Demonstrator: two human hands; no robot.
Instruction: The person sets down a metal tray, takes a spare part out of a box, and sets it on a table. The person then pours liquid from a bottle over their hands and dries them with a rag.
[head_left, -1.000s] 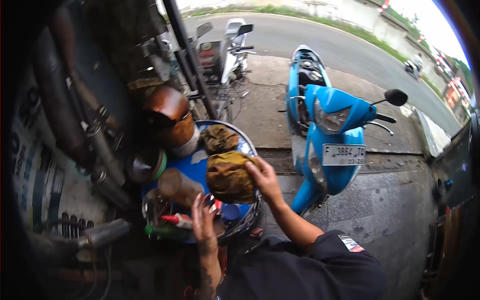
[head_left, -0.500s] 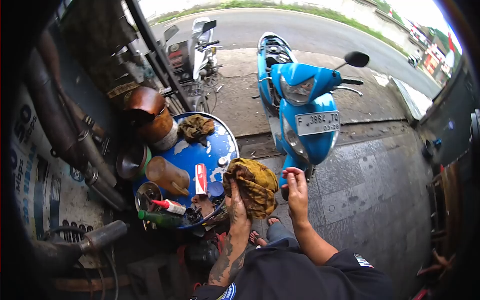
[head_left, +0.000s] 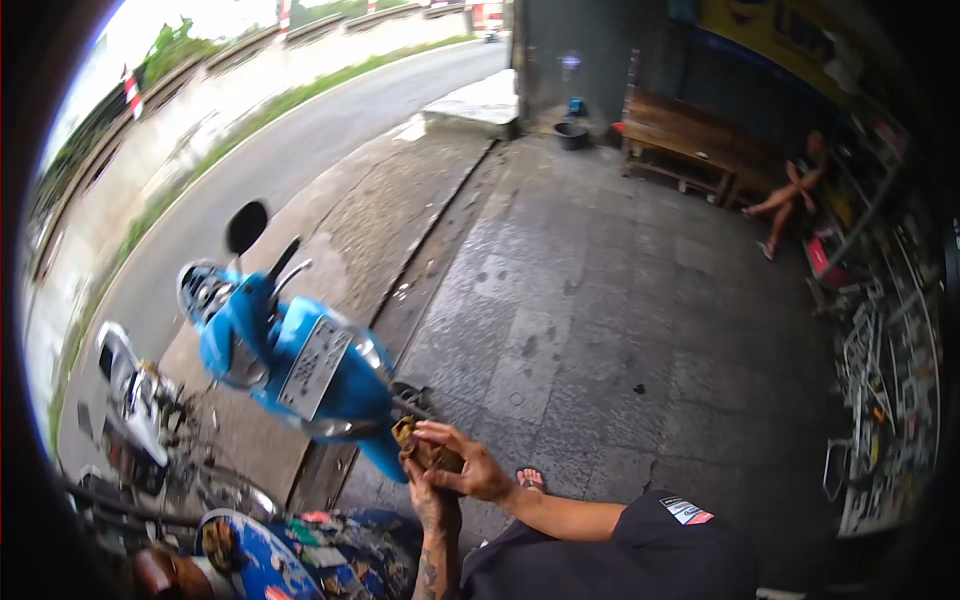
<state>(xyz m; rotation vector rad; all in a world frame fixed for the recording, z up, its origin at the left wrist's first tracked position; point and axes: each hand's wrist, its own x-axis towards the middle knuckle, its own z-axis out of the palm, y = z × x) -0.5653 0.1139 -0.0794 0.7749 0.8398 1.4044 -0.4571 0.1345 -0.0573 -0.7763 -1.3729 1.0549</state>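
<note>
My left hand (head_left: 433,503), at the end of the tattooed forearm, holds a crumpled brownish-yellow rag (head_left: 430,448) from below. From the right, my right hand (head_left: 470,466) closes over the same rag, its thumb low and its fingers across the top. Both hands are close together at the lower middle of the view, just beside the front of the blue scooter (head_left: 325,375). Whether anything lies inside the rag is hidden.
A blue drum top (head_left: 245,545) with items on it stands at the lower left, below a second motorcycle (head_left: 140,400). A person (head_left: 795,190) sits near a wooden bench (head_left: 690,135) at the upper right. Tools and parts (head_left: 880,390) line the right side.
The view has swung to the right, so the scooter and drum now appear further left. My right hand, apart from the rag before, now grips it together with my left hand.
</note>
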